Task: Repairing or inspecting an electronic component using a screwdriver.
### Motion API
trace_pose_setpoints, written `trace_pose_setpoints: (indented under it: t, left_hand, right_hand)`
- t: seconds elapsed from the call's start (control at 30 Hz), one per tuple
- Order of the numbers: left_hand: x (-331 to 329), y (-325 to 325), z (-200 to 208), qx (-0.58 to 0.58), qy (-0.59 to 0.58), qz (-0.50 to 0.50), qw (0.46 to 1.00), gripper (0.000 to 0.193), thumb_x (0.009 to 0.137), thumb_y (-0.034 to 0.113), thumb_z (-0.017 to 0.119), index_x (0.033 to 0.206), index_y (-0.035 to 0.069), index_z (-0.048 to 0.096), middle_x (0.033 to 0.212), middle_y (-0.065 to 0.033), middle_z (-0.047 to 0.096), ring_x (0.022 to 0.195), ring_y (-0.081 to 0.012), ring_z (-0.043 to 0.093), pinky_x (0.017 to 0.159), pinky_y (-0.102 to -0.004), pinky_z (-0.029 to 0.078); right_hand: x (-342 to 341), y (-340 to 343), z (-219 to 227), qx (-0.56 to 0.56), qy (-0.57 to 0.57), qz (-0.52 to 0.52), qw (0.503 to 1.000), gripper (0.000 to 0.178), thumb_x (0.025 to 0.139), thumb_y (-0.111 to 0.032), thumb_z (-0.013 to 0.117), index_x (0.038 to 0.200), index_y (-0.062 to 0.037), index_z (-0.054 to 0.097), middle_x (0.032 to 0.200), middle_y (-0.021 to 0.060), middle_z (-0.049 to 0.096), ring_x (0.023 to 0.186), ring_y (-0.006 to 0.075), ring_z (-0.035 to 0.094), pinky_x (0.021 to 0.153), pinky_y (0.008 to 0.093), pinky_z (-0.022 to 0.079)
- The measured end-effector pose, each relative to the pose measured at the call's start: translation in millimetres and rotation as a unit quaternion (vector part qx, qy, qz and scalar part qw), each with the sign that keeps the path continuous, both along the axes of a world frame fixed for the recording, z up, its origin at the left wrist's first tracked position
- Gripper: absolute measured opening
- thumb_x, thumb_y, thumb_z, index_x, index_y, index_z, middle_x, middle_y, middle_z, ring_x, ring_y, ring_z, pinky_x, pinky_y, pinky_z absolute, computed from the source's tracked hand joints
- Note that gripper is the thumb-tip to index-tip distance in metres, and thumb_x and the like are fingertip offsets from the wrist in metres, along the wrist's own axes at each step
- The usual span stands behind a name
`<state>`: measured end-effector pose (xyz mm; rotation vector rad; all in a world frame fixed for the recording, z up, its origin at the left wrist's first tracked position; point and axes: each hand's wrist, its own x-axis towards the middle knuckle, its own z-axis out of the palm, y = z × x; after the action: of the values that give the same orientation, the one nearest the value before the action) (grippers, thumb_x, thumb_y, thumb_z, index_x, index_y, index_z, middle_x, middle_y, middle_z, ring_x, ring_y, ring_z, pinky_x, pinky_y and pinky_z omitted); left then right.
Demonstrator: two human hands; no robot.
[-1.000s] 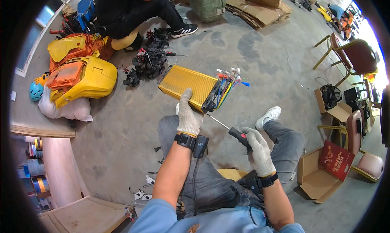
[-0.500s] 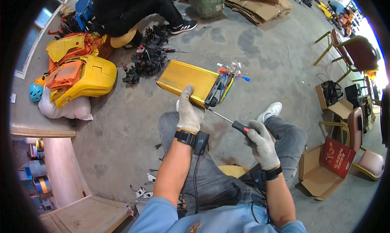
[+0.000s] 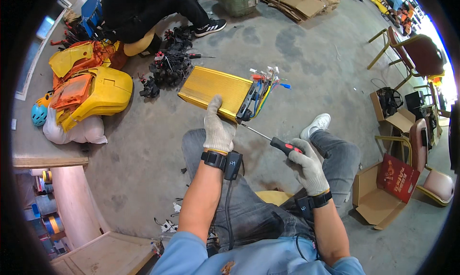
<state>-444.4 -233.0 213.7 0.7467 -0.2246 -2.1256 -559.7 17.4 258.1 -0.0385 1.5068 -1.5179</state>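
Observation:
My gloved left hand (image 3: 218, 129) grips the near edge of a gold ribbed metal controller box (image 3: 215, 89), thumb on top and fingers hidden beneath. A black end plate (image 3: 246, 105) closes the box's right end. From it comes a bundle of coloured wires (image 3: 268, 90) with white, red and blue connectors. In my gloved right hand (image 3: 308, 167) is a screwdriver (image 3: 282, 144) with a black and red handle. Its shaft points up and left, the tip at the near corner of the end plate; whether it sits in a screw I cannot tell.
Yellow and orange plastic shells (image 3: 96, 97) lie at the left, beside a heap of black wired parts (image 3: 167, 66). Another person in black trousers (image 3: 177, 9) sits beyond them. Chairs (image 3: 417, 54) and an open cardboard box (image 3: 378, 198) stand at the right. Flattened cardboard (image 3: 302, 4) lies at the back.
The whole scene has shifted slightly left and up in view. The box and screwdriver keep nearly the same position relative to each other; both hands keep their holds.

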Motion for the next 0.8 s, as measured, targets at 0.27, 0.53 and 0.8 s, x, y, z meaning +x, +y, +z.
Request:
trace_pose_setpoints:
  t: [0.27, 0.53, 0.8]
  left_hand:
    - [0.3, 1.8, 0.7, 0.000, 0.016, -0.028, 0.999, 0.056, 0.098, 0.021, 0.072, 0.146, 0.003, 0.048, 0.137, -0.0133, 0.060, 0.128, -0.0296, 0.060, 0.112, -0.0468, 0.050]
    - [0.1, 1.8, 0.9, -0.005, 0.005, -0.017, 1.000, 0.059, 0.098, 0.022, 0.073, 0.147, 0.002, 0.047, 0.137, -0.0148, 0.059, 0.128, -0.0310, 0.060, 0.111, -0.0494, 0.050]
    - [0.3, -0.2, -2.0, -0.008, 0.011, -0.017, 1.000, 0.060, 0.097, 0.021, 0.074, 0.147, 0.001, 0.047, 0.137, -0.0141, 0.059, 0.128, -0.0302, 0.060, 0.111, -0.0474, 0.050]
  right_hand:
    - [-19.9, 6.2, -13.1, 0.050, -0.028, 0.066, 0.996, 0.042, 0.108, -0.033, 0.054, 0.133, -0.0001, 0.062, 0.105, 0.0066, 0.063, 0.087, 0.0121, 0.060, 0.076, 0.0268, 0.050]
    - [6.3, 3.3, -9.2, 0.013, -0.007, -0.034, 0.999, 0.040, 0.108, -0.032, 0.055, 0.131, -0.0004, 0.063, 0.109, 0.0095, 0.068, 0.090, 0.0127, 0.063, 0.079, 0.0287, 0.054]
    - [-11.5, 7.4, -10.4, 0.026, -0.014, 0.052, 0.998, 0.041, 0.104, -0.026, 0.061, 0.133, 0.0025, 0.062, 0.110, 0.0061, 0.064, 0.093, 0.0114, 0.062, 0.080, 0.0261, 0.052]
